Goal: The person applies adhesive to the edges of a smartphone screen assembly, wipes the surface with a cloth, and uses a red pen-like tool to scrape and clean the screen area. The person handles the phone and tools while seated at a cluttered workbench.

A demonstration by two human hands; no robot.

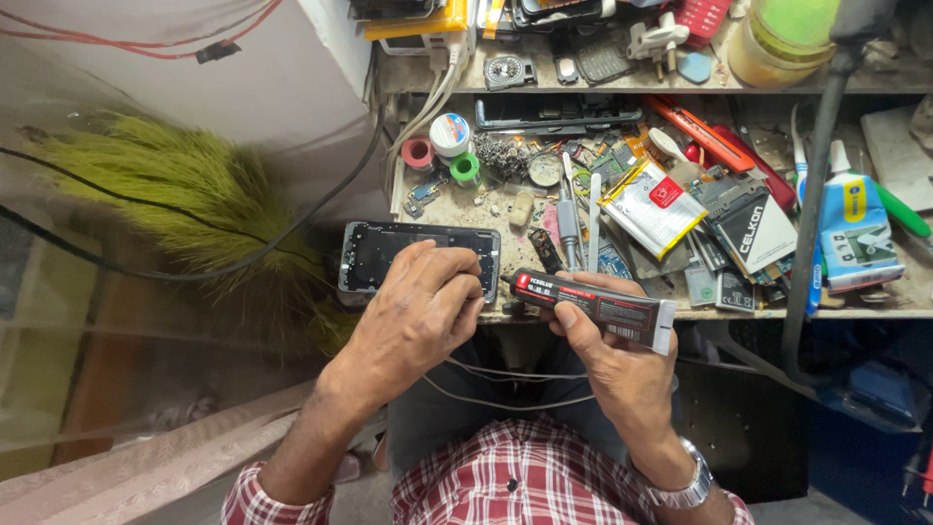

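Note:
An opened phone frame (389, 255), dark inside with a grey rim, lies at the front edge of the workbench (457, 209). My left hand (418, 316) rests on its right half, fingers curled over it. My right hand (603, 355) holds a black glue tube (593, 306) with a red label, its nozzle pointing left toward the phone frame beside my left fingers. A metal watch (685, 486) is on my right wrist.
The bench is crowded: tape rolls (442, 146), tweezers and tools (573, 209), phone batteries (651, 204), a white-blue tube box (855, 233), a green-lidded jar (782, 39). A black flexible arm (812, 194) hangs at right. A green broom (185, 194) lies left.

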